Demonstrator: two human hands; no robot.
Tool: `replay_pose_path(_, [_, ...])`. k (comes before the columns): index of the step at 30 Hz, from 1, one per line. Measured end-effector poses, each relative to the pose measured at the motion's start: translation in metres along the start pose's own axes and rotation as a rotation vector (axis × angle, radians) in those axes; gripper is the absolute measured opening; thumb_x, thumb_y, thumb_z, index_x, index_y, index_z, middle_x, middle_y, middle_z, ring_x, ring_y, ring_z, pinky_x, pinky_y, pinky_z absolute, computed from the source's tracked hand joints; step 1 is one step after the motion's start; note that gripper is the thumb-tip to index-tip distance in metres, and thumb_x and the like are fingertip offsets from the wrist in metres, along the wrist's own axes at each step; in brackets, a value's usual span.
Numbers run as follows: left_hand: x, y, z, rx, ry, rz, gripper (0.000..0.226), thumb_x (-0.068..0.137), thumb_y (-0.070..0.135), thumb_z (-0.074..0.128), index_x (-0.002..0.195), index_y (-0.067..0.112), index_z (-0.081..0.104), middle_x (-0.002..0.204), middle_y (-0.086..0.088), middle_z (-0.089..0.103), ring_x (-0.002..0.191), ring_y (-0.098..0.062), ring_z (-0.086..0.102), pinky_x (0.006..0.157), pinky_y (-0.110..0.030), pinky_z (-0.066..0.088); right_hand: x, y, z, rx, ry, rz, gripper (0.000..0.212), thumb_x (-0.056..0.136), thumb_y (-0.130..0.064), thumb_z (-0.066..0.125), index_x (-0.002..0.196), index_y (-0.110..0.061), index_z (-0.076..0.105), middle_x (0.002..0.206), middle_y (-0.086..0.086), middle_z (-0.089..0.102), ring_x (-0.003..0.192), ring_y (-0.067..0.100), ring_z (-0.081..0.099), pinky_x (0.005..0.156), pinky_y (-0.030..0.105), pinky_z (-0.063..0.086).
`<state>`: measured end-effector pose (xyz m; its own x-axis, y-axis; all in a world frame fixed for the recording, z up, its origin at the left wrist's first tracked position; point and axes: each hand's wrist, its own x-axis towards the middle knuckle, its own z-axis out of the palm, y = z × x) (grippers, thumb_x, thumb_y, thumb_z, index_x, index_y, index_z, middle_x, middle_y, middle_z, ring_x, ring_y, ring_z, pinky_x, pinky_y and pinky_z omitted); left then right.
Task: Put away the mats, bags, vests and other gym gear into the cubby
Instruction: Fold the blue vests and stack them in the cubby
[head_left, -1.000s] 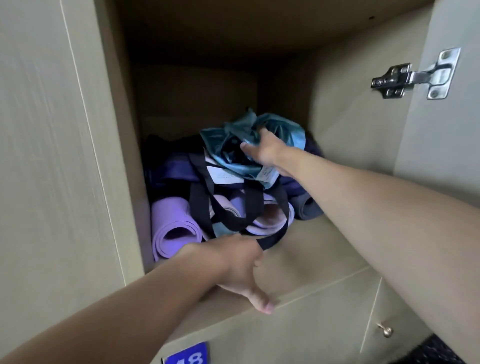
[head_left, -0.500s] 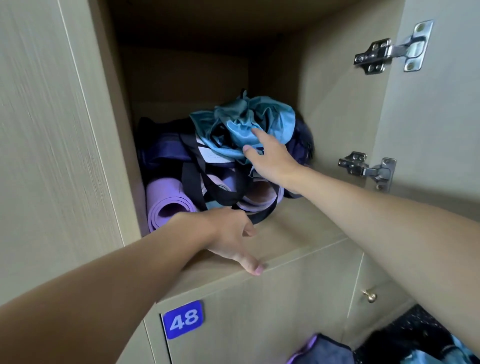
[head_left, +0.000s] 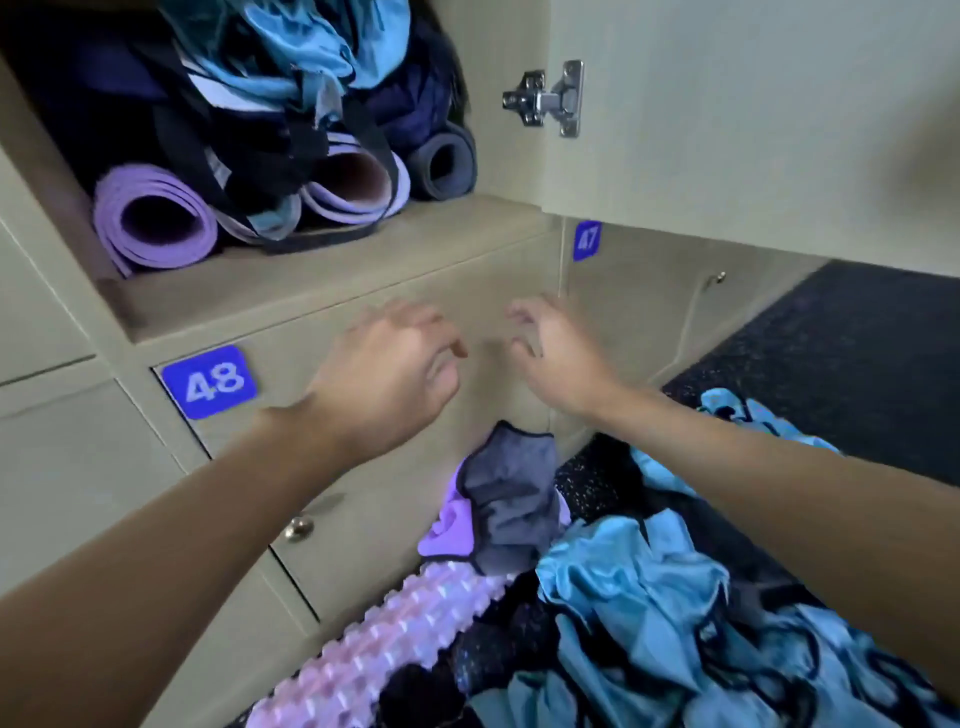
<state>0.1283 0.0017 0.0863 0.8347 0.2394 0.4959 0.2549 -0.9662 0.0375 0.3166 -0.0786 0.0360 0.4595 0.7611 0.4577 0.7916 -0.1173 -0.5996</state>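
Note:
The open cubby (head_left: 332, 280) at the top holds rolled purple mats (head_left: 150, 218), a grey rolled mat (head_left: 444, 166), black-strapped bags (head_left: 291, 140) and a blue vest (head_left: 311, 57) on top. Both hands hang in front of the locker doors below it, empty, fingers loosely curled. My left hand (head_left: 389, 374) and my right hand (head_left: 558, 353) are close together, blurred by motion. On the floor below lie a pink ridged foam roller (head_left: 395, 634), a grey and purple cloth item (head_left: 509, 504) and a heap of blue vests (head_left: 649, 597).
Locker door 48 (head_left: 210, 382) with a small knob (head_left: 297, 527) is under the cubby; door 47 (head_left: 587, 240) is to its right. The open cubby door with a metal hinge (head_left: 550, 98) stands at the right. Dark speckled floor (head_left: 831, 353) lies beyond.
Both hands have pulled out of the cubby and dropped in front of door 48. My view has tilted down, and the gear on the floor now shows.

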Motion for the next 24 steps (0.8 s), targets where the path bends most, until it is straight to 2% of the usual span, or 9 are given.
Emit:
replay_pose_path(3, [-0.02,0.03,0.049,-0.127,-0.157,-0.119,0.032,0.08,0.029,0.046,0.095,0.018,0.073,0.102,-0.005,0.069,0.099,-0.032,0.063,0.088,-0.042,0.05,-0.06,0.047,0.005,-0.161,-0.192,0.09,0.035,0.09,-0.019,0.054,0.125,-0.011,0.057,0.123,0.011,0.057,0.117,0.03,0.054,0.103,0.042,0.04])
replay_pose_path(6, [-0.043,0.054,0.098,-0.242,-0.389,-0.237,0.023,0.088,0.021,0.055,0.104,0.022,0.071,0.11,0.0,0.068,0.103,-0.024,0.062,0.09,-0.037,0.049,-0.11,0.081,0.008,-0.383,-0.472,0.275,0.045,0.091,-0.04,0.056,0.133,-0.023,0.049,0.134,0.003,0.051,0.127,0.027,0.042,0.106,0.044,0.03])
replay_pose_path(10, [-0.062,0.081,0.141,-0.328,-0.548,-0.281,0.018,0.088,0.02,0.055,0.092,0.029,0.069,0.113,0.002,0.069,0.105,-0.022,0.063,0.091,-0.038,0.05,-0.158,0.118,0.006,-0.541,-0.649,0.394,0.075,0.082,-0.058,0.061,0.146,-0.029,0.034,0.141,0.003,0.044,0.132,0.031,0.036,0.106,0.053,0.027])
replay_pose_path(12, [-0.067,0.086,0.154,-0.339,-0.599,-0.287,0.02,0.089,0.023,0.055,0.102,0.026,0.07,0.113,0.003,0.069,0.104,-0.02,0.063,0.09,-0.038,0.052,-0.174,0.134,0.005,-0.514,-0.686,0.457,0.08,0.081,-0.056,0.063,0.148,-0.032,0.029,0.143,0.002,0.041,0.133,0.031,0.035,0.107,0.055,0.028])
replay_pose_path(15, [-0.067,0.088,0.162,-0.357,-0.64,-0.29,0.02,0.088,0.023,0.053,0.1,0.02,0.068,0.103,0.005,0.069,0.099,-0.021,0.064,0.086,-0.038,0.052,-0.184,0.148,0.004,-0.436,-0.641,0.498,0.054,0.087,-0.035,0.062,0.138,-0.026,0.047,0.13,0.005,0.049,0.122,0.03,0.045,0.102,0.046,0.04])
replay_pose_path(17, [-0.063,0.09,0.162,-0.367,-0.645,-0.3,0.019,0.088,0.021,0.052,0.1,0.017,0.067,0.099,0.003,0.069,0.095,-0.021,0.064,0.086,-0.039,0.052,-0.184,0.15,0.005,-0.397,-0.569,0.496,0.009,0.088,-0.017,0.056,0.093,-0.017,0.063,0.098,0.008,0.054,0.092,0.032,0.052,0.081,0.037,0.047])
replay_pose_path(18, [-0.061,0.093,0.16,-0.376,-0.639,-0.306,0.018,0.089,0.021,0.053,0.099,0.017,0.066,0.099,0.003,0.069,0.093,-0.019,0.063,0.087,-0.038,0.052,-0.182,0.148,0.005,-0.384,-0.519,0.51,0.015,0.085,-0.01,0.052,0.071,-0.015,0.052,0.082,0.008,0.049,0.077,0.03,0.047,0.07,0.037,0.044])
replay_pose_path(20, [-0.056,0.096,0.157,-0.402,-0.614,-0.331,0.009,0.088,0.02,0.054,0.09,0.021,0.063,0.095,0.006,0.067,0.09,-0.019,0.062,0.087,-0.038,0.052,-0.174,0.143,0.006,-0.33,-0.425,0.492,0.026,0.081,-0.007,0.05,0.06,-0.013,0.035,0.068,0.009,0.044,0.065,0.025,0.04,0.06,0.042,0.043])
replay_pose_path(24, [-0.051,0.092,0.155,-0.474,-0.534,-0.396,0.022,0.089,0.023,0.063,0.111,0.018,0.065,0.106,0.002,0.068,0.099,-0.022,0.063,0.09,-0.036,0.051,-0.144,0.117,-0.002,-0.083,-0.245,0.439,0.02,0.087,-0.004,0.056,0.067,-0.002,0.058,0.065,0.01,0.056,0.061,0.015,0.045,0.062,0.034,0.042])
